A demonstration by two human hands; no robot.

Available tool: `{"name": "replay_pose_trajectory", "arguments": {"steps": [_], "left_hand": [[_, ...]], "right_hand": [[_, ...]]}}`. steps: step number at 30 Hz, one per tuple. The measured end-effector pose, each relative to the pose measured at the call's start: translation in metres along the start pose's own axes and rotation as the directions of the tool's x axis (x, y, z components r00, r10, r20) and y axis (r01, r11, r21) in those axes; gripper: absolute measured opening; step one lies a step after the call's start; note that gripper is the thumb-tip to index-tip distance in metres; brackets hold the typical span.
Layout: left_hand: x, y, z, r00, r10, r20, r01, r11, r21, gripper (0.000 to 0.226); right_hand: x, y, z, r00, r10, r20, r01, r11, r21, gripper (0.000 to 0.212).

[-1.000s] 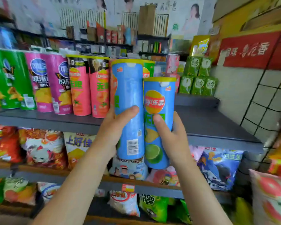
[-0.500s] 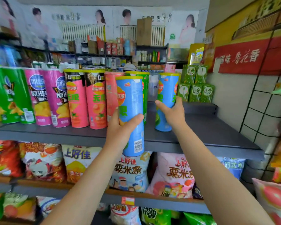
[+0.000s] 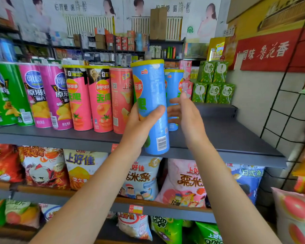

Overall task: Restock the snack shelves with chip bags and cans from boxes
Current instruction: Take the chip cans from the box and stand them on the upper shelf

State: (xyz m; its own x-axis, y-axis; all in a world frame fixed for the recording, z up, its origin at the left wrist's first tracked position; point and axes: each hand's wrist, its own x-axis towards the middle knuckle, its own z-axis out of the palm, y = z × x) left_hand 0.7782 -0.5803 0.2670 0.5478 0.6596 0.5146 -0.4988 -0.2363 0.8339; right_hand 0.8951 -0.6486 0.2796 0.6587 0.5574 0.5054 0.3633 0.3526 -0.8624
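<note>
Grey shelf (image 3: 227, 138) in crowded snack shop

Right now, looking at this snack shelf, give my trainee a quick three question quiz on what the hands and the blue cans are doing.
1. True or false: the left hand grips a blue can that has not yet been set down on the grey shelf.
2. The right hand is: A) gripping the second blue can; B) open, in front of that can; C) holding a chip bag.
3. Fill in: the second blue can stands upright on the shelf, to the ____ of the held can.

Key: 1 true; 2 B; 3 right.
</note>
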Motion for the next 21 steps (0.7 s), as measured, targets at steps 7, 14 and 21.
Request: {"name": "replay_pose_trajectory", "arguments": {"steps": [7, 14, 21], "left_hand": [[0.014, -0.004, 0.003, 0.998, -0.061, -0.002, 0.061, 0.996, 0.06, 0.043], [0.009, -0.051, -0.036, 0.985, 0.104, -0.137, -0.011, 0.832, 0.554, 0.019], [0.006, -0.064, -0.045, 0.994, 0.11, -0.024, -0.059, 0.692, 0.72, 0.027]], "right_hand": [[-0.025, 0.002, -0.011, 0.984, -0.076, 0.16, 0.078, 0.997, -0.009, 0.011], [-0.002, 0.029, -0.01, 0.991, -0.088, -0.098, 0.051, 0.943, -0.33, 0.046], [0.005, 0.06, -0.004, 0.999, -0.038, 0.014, 0.039, 0.863, -0.504, 0.057]]}}
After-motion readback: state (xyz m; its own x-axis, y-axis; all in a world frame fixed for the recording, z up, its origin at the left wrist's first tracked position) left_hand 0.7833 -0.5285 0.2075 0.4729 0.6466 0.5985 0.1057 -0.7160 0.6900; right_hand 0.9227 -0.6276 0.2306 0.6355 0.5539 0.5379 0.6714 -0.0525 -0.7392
